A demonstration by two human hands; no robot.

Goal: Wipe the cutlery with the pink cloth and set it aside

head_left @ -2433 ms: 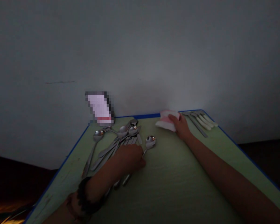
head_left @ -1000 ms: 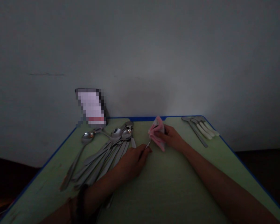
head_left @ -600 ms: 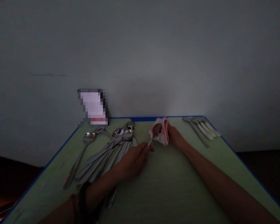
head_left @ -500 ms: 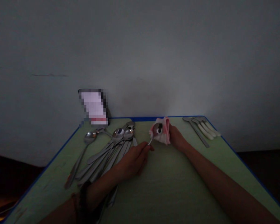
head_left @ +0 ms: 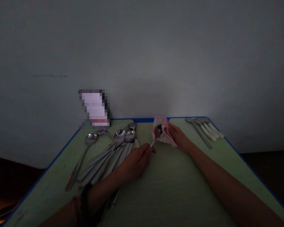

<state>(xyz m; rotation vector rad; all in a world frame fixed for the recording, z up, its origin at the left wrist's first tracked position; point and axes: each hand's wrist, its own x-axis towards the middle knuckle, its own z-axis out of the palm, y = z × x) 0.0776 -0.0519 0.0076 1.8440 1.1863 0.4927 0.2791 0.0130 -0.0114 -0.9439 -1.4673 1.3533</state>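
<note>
In the head view my left hand [head_left: 137,159] is closed around the handle of a metal spoon [head_left: 159,130], whose bowl points up and away to the right. My right hand [head_left: 179,137] grips a pink and white cloth [head_left: 169,138] that wraps behind and around the right side of the bowl. Part of the bowl is hidden by the cloth. Left of my left hand lies a pile of metal spoons [head_left: 109,157], handles toward me. One spoon [head_left: 91,138] rests apart at the pile's left.
At the table's far right lie several utensils with white handles [head_left: 208,130] and a metal one [head_left: 202,135]. A phone with a pixelated screen [head_left: 94,107] leans against the grey wall [head_left: 156,56] at the back left. The green table [head_left: 170,195] has a blue edge.
My right hand has turned the cloth, which now covers more of the spoon's bowl from the right. My left hand keeps its hold on the handle in almost the same place.
</note>
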